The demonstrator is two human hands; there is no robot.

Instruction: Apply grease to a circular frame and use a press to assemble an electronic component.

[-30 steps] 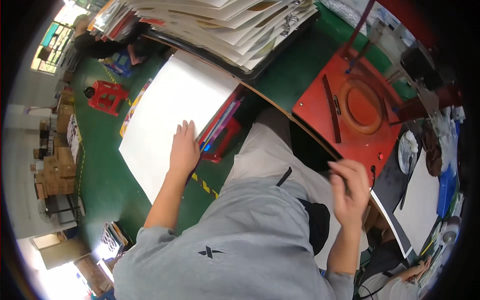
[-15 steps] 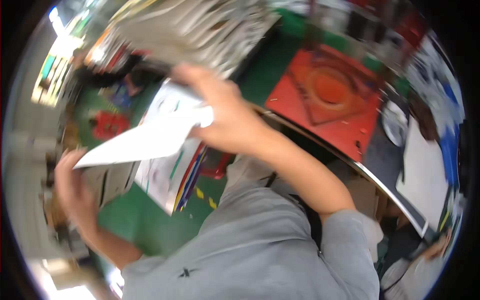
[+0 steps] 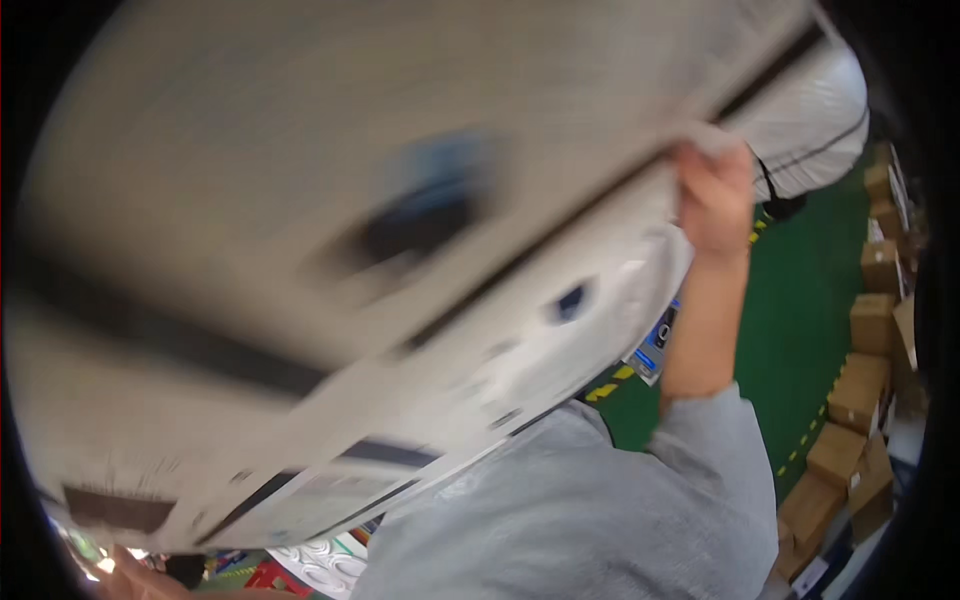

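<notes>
Large off-white, dark-striped sheet (image 3: 290, 160), apparently mid-handling; right hand (image 3: 718, 195) clamps its edge; left hand (image 3: 138, 580), grip unclear; next, steadying seems needed.

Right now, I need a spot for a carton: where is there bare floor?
The green floor shows bare between the right forearm and the cardboard boxes. It's crowded along those boxes; leftward, a large pale sheet hides most of the view.

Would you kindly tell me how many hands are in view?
2: the right hand at upper right, gripping a large pale sheet; the left hand at lower left, partly out of view. Others may be hidden.
</notes>
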